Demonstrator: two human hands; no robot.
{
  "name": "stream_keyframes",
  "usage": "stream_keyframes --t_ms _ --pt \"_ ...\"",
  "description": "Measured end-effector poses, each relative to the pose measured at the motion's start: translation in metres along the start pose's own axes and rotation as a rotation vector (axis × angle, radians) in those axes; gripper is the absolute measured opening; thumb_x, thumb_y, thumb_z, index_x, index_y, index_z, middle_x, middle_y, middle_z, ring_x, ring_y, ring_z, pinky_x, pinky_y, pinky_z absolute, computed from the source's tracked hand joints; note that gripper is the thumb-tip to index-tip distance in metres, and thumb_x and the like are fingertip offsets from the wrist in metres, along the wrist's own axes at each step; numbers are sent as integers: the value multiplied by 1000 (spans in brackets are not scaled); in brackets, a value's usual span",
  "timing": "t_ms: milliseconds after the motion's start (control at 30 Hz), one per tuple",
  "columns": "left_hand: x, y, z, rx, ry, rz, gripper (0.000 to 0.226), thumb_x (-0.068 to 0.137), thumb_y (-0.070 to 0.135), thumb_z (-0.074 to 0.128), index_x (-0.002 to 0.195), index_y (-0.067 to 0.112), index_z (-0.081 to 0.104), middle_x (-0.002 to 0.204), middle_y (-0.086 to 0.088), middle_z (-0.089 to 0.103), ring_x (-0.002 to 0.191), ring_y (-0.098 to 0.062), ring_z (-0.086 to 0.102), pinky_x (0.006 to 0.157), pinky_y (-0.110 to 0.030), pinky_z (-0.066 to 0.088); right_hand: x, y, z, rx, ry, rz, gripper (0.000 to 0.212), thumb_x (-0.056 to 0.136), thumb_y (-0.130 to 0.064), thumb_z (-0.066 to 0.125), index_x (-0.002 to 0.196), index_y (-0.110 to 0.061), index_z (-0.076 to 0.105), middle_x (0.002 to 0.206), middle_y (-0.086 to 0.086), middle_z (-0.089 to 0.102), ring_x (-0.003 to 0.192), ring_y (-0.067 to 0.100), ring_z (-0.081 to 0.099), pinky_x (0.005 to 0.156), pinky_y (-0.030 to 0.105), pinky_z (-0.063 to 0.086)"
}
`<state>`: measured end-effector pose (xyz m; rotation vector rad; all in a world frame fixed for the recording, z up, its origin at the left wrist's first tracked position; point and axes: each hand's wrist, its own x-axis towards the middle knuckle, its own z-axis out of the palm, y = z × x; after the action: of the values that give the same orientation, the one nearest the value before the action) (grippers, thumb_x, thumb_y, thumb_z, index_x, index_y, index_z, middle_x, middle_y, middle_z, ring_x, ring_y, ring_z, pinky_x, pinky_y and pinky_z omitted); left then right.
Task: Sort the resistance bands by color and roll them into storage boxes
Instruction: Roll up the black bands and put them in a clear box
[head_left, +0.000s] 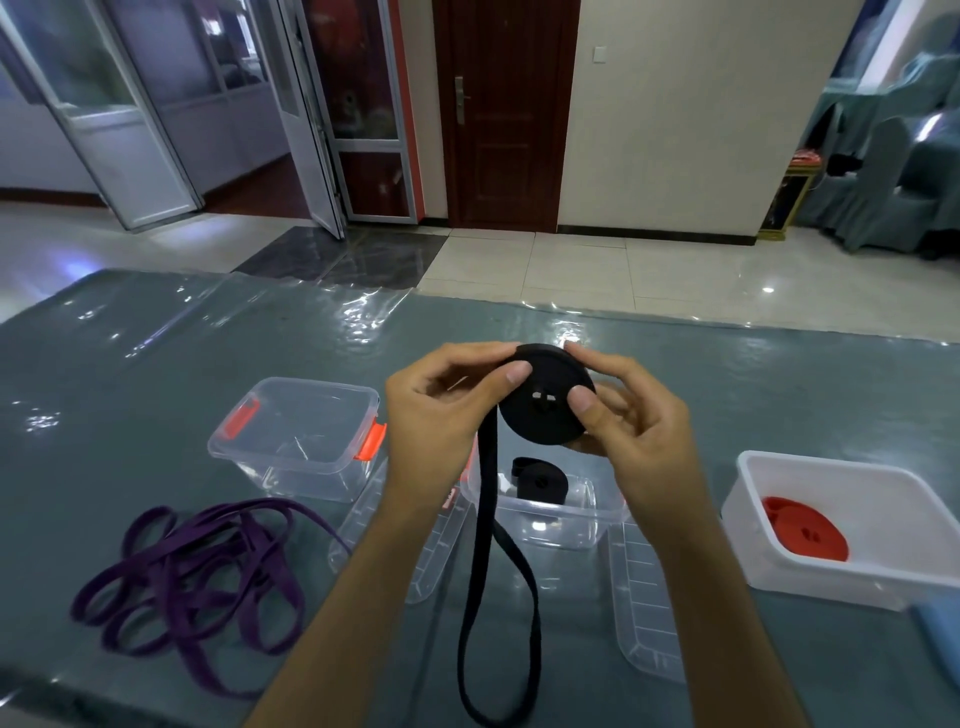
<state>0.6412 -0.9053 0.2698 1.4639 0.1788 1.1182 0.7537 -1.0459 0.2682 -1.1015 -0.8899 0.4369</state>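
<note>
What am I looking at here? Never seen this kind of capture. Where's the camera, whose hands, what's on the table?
There is no robot. One wide-angle camera sits on a person's head and looks forward and down, so the two arms rising from the bottom edge are the wearer's own.

The left hand and right hand together grip a black band, mostly wound into a tight disc; its loose tail hangs down in a loop.

On the table, under a clear plastic sheet:
- an empty clear box with orange latches, at left
- a middle clear box holding a rolled black band
- a white box at right holding a rolled red band
- a loose tangle of purple bands, not yet rolled
- two clear lids lying flat
</note>
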Motion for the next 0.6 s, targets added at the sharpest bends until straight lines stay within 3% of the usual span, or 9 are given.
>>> stream_keyframes --t_ms 100,267,367,433,500,600 --pt "-1 -4 2 19 27 -12 22 85 2 84 105 9 78 114 -3 79 101 -20 78 87 -24 60 2 -1 -4 20 -12 42 29 87 -24 79 112 -33 69 108 11 81 96 32 80 78 37 66" --pt "4 -9 -1 39 -29 -116 20 92 7 77 111 11 79 115 -9 77 108 -21 74 94 -27 58 2 10 5 -56 104 -59 39 92 -14 75 130 -21 66 115 9 79 107 28 78 86 44 65" --pt "7 -5 -7 31 -84 -103 21 86 9 80 107 8 80 106 -11 78 101 -21 77 90 -25 59 3 15 3 -30 94 4 25 94 -14 76 113 -10 61 108 13 80 99 32 79 83 48 66" --pt "6 -5 -5 23 -37 -101 16 83 7 85 99 8 79 98 -8 81 95 -21 79 84 -24 60 4 14 0 -43 79 6 21 94 -15 74 106 -11 58 101 14 81 92 33 80 79 45 67" --pt "3 -6 -2 12 13 -114 15 83 8 86 95 12 79 95 -6 81 93 -21 80 82 -23 61 6 11 0 -52 70 -52 22 96 -14 71 116 -19 62 104 12 81 93 31 80 79 41 66" --pt "6 -5 -3 24 -57 -136 17 86 10 82 102 17 81 101 -3 81 100 -19 78 87 -23 59 5 14 2 -90 115 -151 37 99 -14 67 133 -27 63 115 5 79 107 25 77 89 39 64"
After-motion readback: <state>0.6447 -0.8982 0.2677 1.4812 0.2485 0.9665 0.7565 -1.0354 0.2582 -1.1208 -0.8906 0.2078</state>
